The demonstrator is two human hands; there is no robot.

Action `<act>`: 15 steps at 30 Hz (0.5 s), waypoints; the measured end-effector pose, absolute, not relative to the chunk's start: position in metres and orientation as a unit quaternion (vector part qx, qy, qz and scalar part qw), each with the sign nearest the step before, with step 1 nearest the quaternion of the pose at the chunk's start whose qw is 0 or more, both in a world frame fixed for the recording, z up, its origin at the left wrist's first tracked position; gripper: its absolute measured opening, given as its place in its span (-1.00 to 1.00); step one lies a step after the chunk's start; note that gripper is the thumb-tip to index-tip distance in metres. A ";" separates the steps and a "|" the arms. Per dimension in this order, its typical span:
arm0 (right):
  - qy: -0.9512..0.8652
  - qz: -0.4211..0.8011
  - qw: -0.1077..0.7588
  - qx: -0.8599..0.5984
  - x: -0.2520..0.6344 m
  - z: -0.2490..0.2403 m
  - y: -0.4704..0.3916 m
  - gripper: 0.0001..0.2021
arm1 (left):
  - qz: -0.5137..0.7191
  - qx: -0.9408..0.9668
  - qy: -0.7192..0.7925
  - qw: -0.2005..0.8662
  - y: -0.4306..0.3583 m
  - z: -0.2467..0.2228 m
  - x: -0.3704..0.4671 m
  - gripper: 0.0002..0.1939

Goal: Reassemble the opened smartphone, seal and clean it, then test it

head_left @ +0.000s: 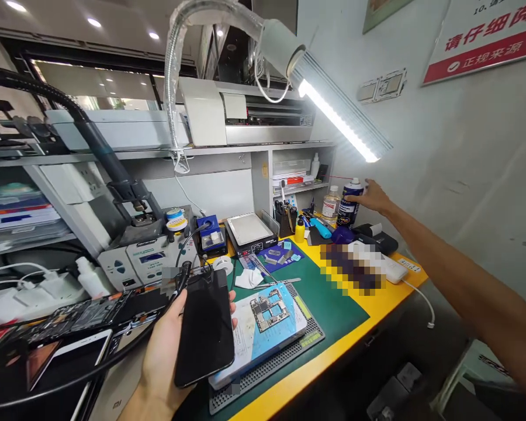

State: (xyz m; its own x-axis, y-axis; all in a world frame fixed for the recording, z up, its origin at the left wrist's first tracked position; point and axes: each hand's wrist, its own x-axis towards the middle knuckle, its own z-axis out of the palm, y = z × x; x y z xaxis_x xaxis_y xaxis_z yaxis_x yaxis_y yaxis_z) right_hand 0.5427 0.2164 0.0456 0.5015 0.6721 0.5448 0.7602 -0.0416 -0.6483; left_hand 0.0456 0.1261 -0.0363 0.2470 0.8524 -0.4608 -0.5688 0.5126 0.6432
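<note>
"How's the left hand [160,351]?"
"Low and near, palm turned upward, fingers [233,309] curled in a grip."
"And the right arm [464,283]?"
"Stretched far out, the right hand [376,197] bending its fingers."

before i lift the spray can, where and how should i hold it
Take the spray can around its upper body, probably best from the right: it stands upright, a straight cylinder below the nozzle, with the clear bottle close on its left.
</note>
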 end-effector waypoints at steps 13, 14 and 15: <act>-0.912 0.084 0.000 -0.402 0.254 -0.026 0.239 -0.68 | 0.475 0.197 0.335 0.789 0.123 -0.042 0.044 -0.43; -0.915 0.082 -0.009 -0.394 0.249 -0.028 0.242 -0.68 | 0.474 0.198 0.328 0.793 0.123 -0.042 0.043 -0.42; -0.918 0.079 -0.010 -0.388 0.247 -0.028 0.243 -0.68 | 0.473 0.197 0.321 0.796 0.124 -0.043 0.042 -0.42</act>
State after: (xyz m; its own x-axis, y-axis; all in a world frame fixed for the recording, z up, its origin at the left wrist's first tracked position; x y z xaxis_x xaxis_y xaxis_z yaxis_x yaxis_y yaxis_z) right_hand 0.2468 0.2432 -0.0278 -0.6986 0.7110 -0.0802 0.7143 0.6863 -0.1375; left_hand 0.0421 0.1237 -0.0432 0.3462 0.8800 -0.3253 -0.6265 0.4749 0.6180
